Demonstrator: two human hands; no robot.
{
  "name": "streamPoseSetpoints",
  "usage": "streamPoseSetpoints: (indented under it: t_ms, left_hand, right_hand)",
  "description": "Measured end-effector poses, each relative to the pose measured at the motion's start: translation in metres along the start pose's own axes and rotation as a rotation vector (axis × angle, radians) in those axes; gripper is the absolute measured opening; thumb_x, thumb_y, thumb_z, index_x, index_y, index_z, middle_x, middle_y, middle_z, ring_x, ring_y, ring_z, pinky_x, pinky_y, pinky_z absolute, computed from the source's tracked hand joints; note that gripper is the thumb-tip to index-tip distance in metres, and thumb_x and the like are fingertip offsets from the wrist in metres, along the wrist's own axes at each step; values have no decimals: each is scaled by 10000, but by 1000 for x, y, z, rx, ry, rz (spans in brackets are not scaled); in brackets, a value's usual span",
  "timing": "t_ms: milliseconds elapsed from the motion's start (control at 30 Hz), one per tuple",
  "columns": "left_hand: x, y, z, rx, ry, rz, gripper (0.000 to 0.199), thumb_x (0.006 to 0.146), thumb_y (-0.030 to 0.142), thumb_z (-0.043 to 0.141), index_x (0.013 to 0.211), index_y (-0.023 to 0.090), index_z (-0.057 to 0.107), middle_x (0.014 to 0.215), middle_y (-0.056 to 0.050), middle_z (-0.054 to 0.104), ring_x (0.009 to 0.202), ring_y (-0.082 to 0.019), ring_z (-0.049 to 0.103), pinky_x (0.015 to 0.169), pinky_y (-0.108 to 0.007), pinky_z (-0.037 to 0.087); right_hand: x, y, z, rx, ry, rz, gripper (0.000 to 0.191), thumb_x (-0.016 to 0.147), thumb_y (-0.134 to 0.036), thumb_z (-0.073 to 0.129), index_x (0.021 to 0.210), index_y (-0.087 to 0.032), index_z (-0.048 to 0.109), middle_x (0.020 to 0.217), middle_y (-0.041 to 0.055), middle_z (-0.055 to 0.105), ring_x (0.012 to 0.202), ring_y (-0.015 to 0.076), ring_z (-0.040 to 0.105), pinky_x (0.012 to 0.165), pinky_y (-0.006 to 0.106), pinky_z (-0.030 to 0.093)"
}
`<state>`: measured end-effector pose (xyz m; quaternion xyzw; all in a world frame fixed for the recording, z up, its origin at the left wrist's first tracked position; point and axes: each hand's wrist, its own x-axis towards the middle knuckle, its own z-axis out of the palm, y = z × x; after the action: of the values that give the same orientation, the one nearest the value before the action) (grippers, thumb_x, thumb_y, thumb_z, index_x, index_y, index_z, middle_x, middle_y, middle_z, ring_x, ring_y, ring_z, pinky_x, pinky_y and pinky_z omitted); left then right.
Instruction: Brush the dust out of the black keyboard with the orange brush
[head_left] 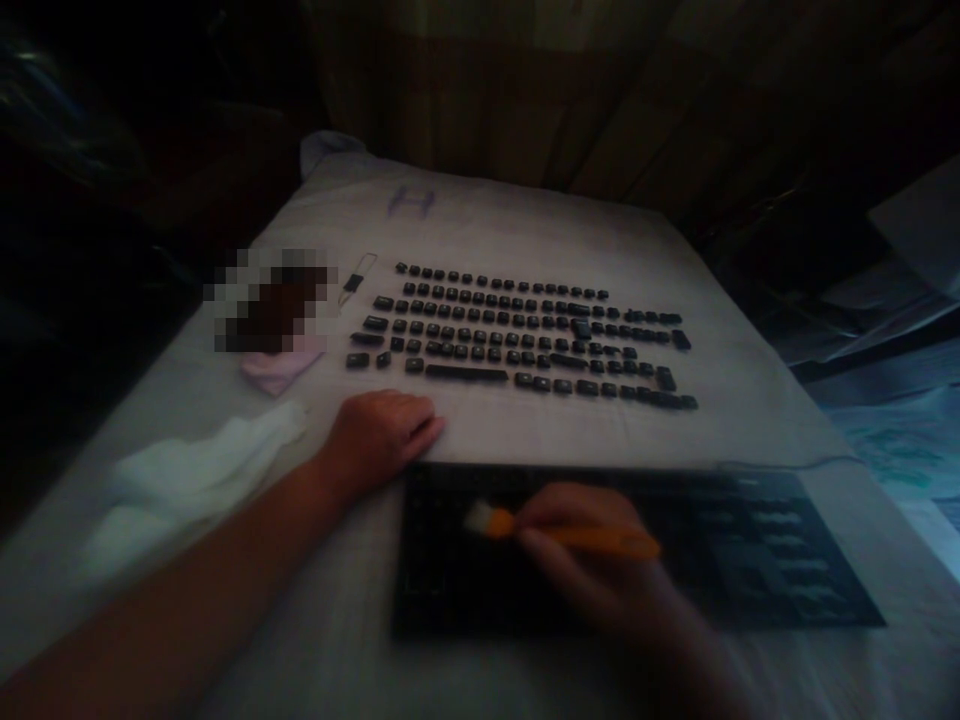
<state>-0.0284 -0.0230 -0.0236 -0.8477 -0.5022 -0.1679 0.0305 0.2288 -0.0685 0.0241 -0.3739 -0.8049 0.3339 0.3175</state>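
A black keyboard base [750, 555] without its keycaps lies flat at the front of the table. My right hand [592, 540] is over it, its fingers closed around an orange-handled brush [615, 541]. The brush's pale bristles [477, 517] point left, over the base's upper left part; the dimness hides whether they touch. Curled into a loose fist, my left hand [382, 430] rests on the cloth by the base's upper left corner, with nothing visible in it. Beyond both hands, loose black keycaps lie in several rows, the long spacebar [466, 374] among them.
A pale cloth [525, 215] covers the table. On the left lie a crumpled white cloth [202, 460], a pink cloth [281, 366] and a blurred-out patch. A wire keycap puller [355, 283] sits left of the keycaps. The keyboard's cable [802, 465] runs off right.
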Motion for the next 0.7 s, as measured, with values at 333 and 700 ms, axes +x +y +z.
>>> streamPoseSetpoints:
  t_ms: [333, 700]
  left_hand:
    - [0, 0, 0, 18, -2, 6, 348, 972, 352, 497, 677, 192, 589, 624, -11, 645, 598, -166, 565, 584, -297, 352]
    - [0, 0, 1, -2, 6, 5, 340, 967, 344, 504, 678, 189, 595, 627, -17, 650, 598, -173, 568, 588, -300, 347]
  right_hand:
    - [-4, -3, 1, 32, 16, 1, 136, 891, -188, 588, 796, -216, 680, 690, 10, 748, 578, 152, 700, 574, 246, 560]
    - [-4, 2, -7, 6, 89, -40, 146, 875, -179, 587, 799, -251, 689, 654, 0, 733, 534, 171, 687, 530, 272, 558]
